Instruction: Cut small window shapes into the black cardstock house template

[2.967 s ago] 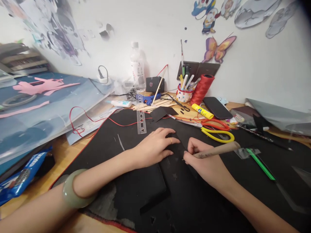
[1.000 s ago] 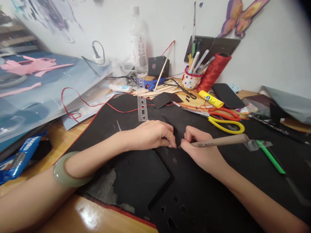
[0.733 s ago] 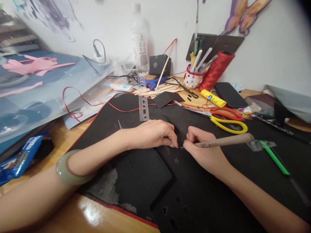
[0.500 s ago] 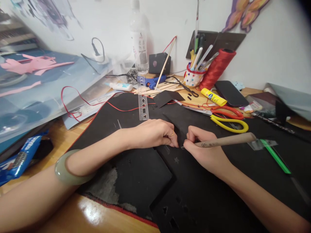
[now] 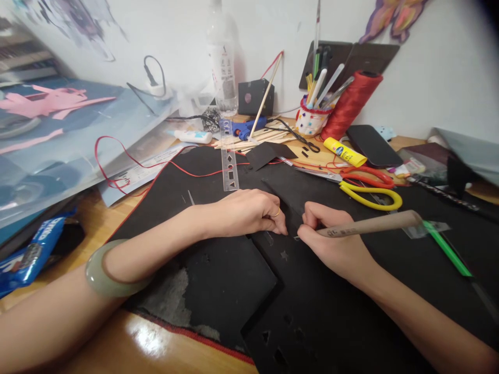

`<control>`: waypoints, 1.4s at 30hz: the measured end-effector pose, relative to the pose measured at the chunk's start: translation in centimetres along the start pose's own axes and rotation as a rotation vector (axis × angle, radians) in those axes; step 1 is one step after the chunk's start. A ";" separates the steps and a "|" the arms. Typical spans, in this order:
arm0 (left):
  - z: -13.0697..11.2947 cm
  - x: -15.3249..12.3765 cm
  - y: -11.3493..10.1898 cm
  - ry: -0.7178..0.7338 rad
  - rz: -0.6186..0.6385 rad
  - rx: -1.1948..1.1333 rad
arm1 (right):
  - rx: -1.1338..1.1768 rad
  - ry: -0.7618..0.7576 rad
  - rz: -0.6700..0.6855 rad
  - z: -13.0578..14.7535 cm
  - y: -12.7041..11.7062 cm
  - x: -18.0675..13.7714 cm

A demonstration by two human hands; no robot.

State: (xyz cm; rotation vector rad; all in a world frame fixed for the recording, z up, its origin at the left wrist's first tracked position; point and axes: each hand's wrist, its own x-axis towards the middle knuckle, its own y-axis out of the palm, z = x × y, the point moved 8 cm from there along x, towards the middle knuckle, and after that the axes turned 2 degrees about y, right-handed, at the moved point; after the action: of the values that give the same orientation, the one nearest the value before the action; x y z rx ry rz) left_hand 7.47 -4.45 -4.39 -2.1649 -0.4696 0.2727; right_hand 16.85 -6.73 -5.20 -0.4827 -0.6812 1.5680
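Observation:
My left hand [image 5: 249, 213] rests on a black foam sheet [image 5: 319, 306], fingers curled and pressed down on it, a ring on one finger and a pale green bangle [image 5: 107, 272] on the wrist. My right hand [image 5: 331, 241] grips a tan craft knife [image 5: 370, 224] like a pen, its tip touching the sheet just right of my left fingertips. Small star-shaped cut-outs show in the sheet near the hands. A second black sheet [image 5: 222, 280] lies under my left forearm.
Yellow and orange scissors [image 5: 362, 189], a yellow glue stick [image 5: 345, 151], a red thread spool [image 5: 351, 104], a pen cup [image 5: 310, 119], a phone [image 5: 372, 145], a clear stencil ruler [image 5: 229, 166], a red cord [image 5: 117, 166], a water bottle [image 5: 222, 62], a green pen [image 5: 446, 248], a blue snack packet [image 5: 29, 254].
Both hands have stayed almost in place on the black sheet; my left fingers went from flat to curled since three seconds ago. The view has tilted down slightly.

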 end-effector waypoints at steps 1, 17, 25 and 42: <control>0.0 0.0 0.0 0.003 -0.001 0.000 | 0.003 -0.003 0.002 0.0 0.0 0.0; 0.1 -0.1 0.0 0.037 -0.009 -0.006 | -0.043 -0.032 0.023 0.2 -0.2 -0.2; 0.1 -0.1 0.1 0.022 0.003 -0.016 | -0.018 -0.056 0.016 0.1 -0.2 -0.1; -0.6 -0.1 0.1 0.024 -0.002 0.104 | 0.158 -0.062 -0.008 0.3 -0.3 -0.1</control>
State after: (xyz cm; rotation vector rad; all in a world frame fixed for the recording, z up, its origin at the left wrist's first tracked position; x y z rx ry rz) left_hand 7.63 -4.98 -4.11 -2.0641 -0.4349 0.2637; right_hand 16.88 -6.90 -4.77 -0.3150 -0.5997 1.6197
